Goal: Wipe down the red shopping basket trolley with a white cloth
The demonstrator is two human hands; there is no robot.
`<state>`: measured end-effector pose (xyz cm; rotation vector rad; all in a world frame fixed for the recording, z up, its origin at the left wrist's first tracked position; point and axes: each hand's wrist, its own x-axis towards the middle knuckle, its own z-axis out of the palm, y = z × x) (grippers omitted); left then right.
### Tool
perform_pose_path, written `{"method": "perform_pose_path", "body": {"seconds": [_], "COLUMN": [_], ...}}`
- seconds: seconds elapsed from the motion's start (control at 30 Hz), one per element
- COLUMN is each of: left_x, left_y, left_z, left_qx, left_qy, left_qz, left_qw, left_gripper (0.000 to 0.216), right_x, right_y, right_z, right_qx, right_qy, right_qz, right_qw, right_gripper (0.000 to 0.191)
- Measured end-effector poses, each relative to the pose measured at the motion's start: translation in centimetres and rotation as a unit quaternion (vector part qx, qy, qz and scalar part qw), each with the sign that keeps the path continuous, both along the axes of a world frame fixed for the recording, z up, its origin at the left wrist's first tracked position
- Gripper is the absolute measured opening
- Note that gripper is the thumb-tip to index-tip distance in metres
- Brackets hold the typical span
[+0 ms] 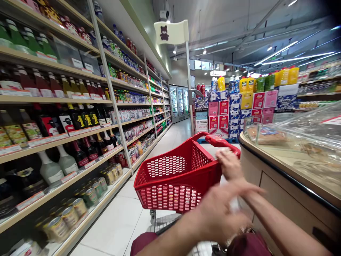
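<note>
A red plastic shopping cart (170,192) with perforated sides stands in front of me, angled across the aisle. My right hand (229,163) is at the cart's rim by the red handle (222,141), its fingers bent over the edge. Something small and white shows at those fingertips, too blurred to name. Across my right forearm reaches my left hand (221,206), smeared by motion; its fingers look spread and I see nothing held in them. A whitish patch lies behind that hand, of a kind I cannot make out.
Shelves (61,138) of bottles and cans line the left side. At right, close to the cart, a curved display counter (290,181) holds packaged food under clear covers. Stacked drink cartons (218,117) stand ahead. White floor tiles (128,209) run along the aisle toward glass-door coolers (179,101).
</note>
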<state>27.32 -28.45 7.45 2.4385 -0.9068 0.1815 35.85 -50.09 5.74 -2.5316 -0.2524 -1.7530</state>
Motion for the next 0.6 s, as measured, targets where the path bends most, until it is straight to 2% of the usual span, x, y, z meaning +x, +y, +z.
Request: {"method": "perform_pose_path", "body": {"seconds": [0.1,0.13,0.2,0.27,0.4,0.53,0.6], "left_x": [2.7,3.6,5.1,6.1,6.7,6.6,6.6], "left_y": [0.5,0.8,1.6,2.4,3.2,3.4,3.5], "left_z": [0.4,0.3,-0.7,-2.2,-5.1,-5.9,-5.8], "left_qx": [0.032,0.044,0.08,0.131,0.166,0.163,0.164], "left_qy": [-0.048,-0.057,-0.074,-0.098,-0.124,-0.127,-0.128], "left_qz": [0.138,0.167,0.197,0.209,0.195,0.188,0.192], "left_qw": [0.989,0.983,0.974,0.964,0.959,0.96,0.959], "left_gripper": [0.055,0.062,0.071,0.073,0.073,0.075,0.076], "right_x": [0.0,0.0,0.1,0.2,-0.1,-0.4,-0.6], "right_y": [2.4,2.9,3.4,3.6,4.5,5.2,5.5], "right_z": [-0.6,-0.8,-0.9,-1.1,-1.5,-1.7,-1.8], "right_qx": [-0.089,-0.089,-0.038,-0.001,-0.073,-0.021,-0.034], "right_qy": [0.045,0.053,0.046,0.03,0.057,0.043,0.042], "right_qz": [0.062,0.061,0.026,0.002,0.054,0.008,0.021], "right_qw": [0.993,0.993,0.998,1.0,0.994,0.999,0.998], "right_gripper": [0.037,0.038,0.04,0.04,0.042,0.04,0.041]}}
